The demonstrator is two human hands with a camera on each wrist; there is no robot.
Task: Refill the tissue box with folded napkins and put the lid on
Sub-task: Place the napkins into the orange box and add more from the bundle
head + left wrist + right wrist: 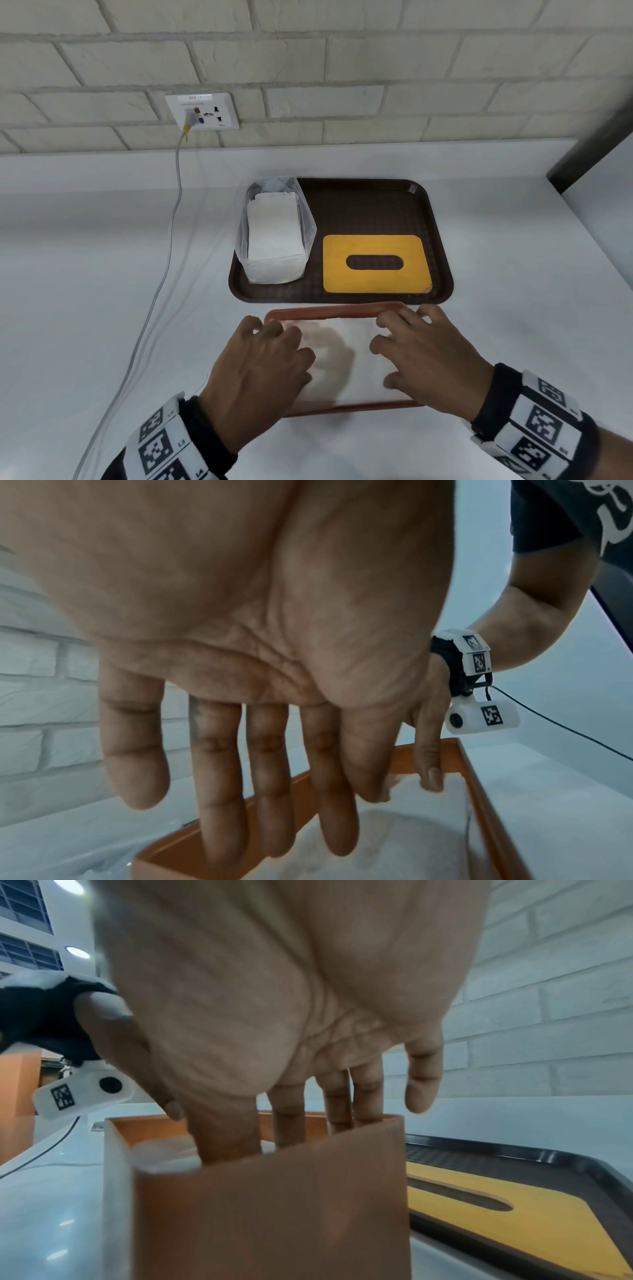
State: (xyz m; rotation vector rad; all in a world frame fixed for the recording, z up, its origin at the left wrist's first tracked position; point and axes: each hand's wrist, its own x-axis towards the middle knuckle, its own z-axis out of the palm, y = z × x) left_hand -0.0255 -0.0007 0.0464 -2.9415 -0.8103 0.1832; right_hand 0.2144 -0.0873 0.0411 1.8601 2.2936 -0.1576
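A grey cable [171, 219] runs down from a wall socket [202, 111] across the white counter [85, 274]. The left hand [260, 370] lies flat, its grip spread, fingers straight on the napkins [346, 359] inside the open orange tissue box [329, 310], which sits on the counter just in front of the brown tray [370, 205]. On the tray a clear bag of napkins [274, 236] stands left of the yellow slotted lid [376, 263]. The right hand [428, 356], grip likewise spread, presses the napkins at the box's right end.
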